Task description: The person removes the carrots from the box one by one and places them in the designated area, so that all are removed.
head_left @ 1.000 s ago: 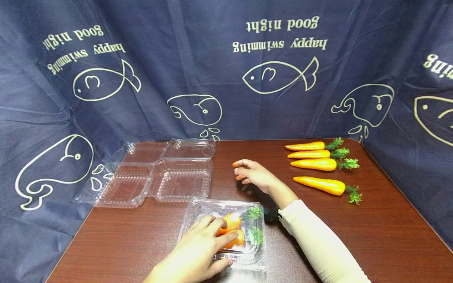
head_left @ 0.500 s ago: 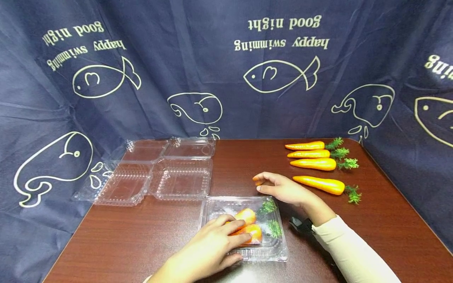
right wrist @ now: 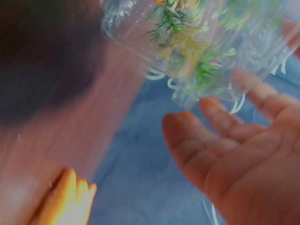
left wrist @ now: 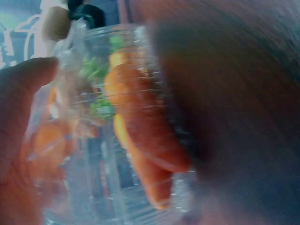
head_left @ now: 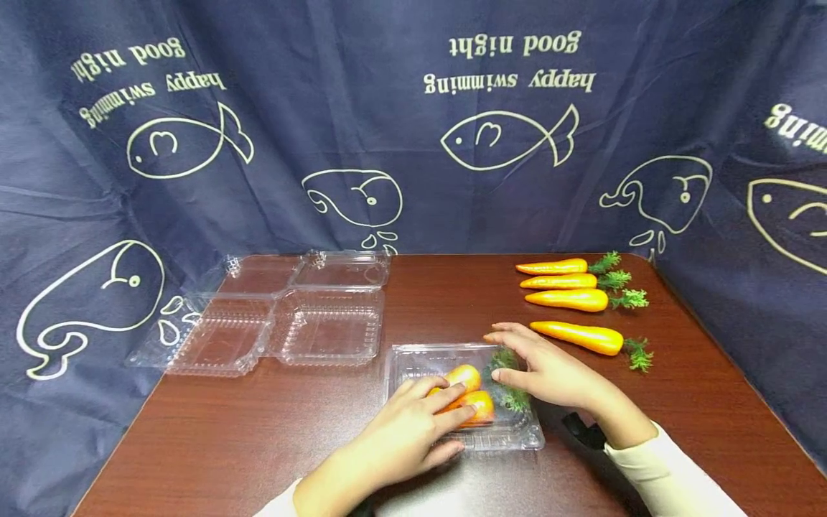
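- Curtained off in here; home or studio, I can't tell.
- Dark blue cloth printed with fish and whales hangs behind and at both sides.
- Within stands a wood-grained worktop.

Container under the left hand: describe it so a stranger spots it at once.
On the near half of the brown table, find the person's left hand. Under it lies a clear plastic container. Unlike the open containers to its left, it has orange carrots with green tops inside.
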Action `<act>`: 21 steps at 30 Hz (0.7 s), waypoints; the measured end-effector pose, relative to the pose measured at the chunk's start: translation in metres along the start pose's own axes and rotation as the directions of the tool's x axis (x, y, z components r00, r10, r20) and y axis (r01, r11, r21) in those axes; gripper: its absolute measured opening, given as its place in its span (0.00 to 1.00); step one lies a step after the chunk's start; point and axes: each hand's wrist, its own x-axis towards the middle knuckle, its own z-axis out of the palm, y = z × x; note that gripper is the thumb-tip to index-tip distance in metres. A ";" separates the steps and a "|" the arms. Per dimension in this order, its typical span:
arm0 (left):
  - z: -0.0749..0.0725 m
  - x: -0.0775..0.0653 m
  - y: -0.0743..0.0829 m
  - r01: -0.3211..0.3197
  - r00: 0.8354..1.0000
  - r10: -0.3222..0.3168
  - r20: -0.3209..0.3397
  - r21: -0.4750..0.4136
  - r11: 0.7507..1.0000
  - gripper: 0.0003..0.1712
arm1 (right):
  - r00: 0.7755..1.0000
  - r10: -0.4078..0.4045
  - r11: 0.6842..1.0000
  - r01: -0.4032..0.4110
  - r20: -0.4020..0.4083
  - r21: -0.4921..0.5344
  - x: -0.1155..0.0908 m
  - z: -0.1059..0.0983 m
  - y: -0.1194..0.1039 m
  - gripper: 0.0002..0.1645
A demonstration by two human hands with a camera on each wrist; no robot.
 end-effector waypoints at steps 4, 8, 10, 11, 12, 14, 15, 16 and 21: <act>0.009 0.005 -0.007 -0.003 0.999 0.004 -0.054 0.020 1.000 0.27 | 0.996 -0.092 0.994 0.092 0.002 -0.060 -0.006 0.001 -0.002 0.33; 0.015 0.011 -0.017 -0.015 0.995 0.016 -0.096 0.013 1.000 0.26 | 0.988 -0.151 0.984 0.149 -0.020 -0.097 -0.008 0.003 -0.004 0.35; 0.017 0.013 -0.022 -0.017 0.995 0.017 -0.102 0.004 1.000 0.26 | 0.986 -0.165 0.981 0.161 -0.030 -0.104 -0.008 0.005 -0.005 0.37; 0.018 0.014 -0.025 -0.018 0.995 0.018 -0.102 0.003 1.000 0.26 | 0.984 -0.174 0.980 0.170 -0.031 -0.104 -0.008 0.006 -0.004 0.38; 0.019 0.014 -0.027 -0.016 0.995 0.015 -0.098 -0.005 1.000 0.26 | 0.983 -0.180 0.979 0.176 -0.031 -0.105 -0.008 0.008 -0.004 0.40; 0.020 0.016 -0.033 -0.012 0.996 0.010 -0.093 -0.014 1.000 0.26 | 0.981 -0.194 0.973 0.189 -0.028 -0.131 -0.006 0.012 -0.002 0.43; 0.021 0.017 -0.035 -0.010 0.996 0.008 -0.091 -0.019 1.000 0.26 | 0.980 -0.198 0.970 0.192 -0.026 -0.146 -0.005 0.015 -0.001 0.45; 0.021 0.018 -0.038 -0.010 0.996 0.007 -0.092 -0.026 1.000 0.26 | 0.979 -0.201 0.967 0.194 -0.023 -0.164 -0.004 0.017 0.000 0.47; 0.023 0.023 -0.051 -0.023 0.993 0.020 -0.115 -0.022 0.999 0.25 | 0.980 -0.196 0.959 0.183 -0.042 -0.218 0.001 0.026 0.006 0.50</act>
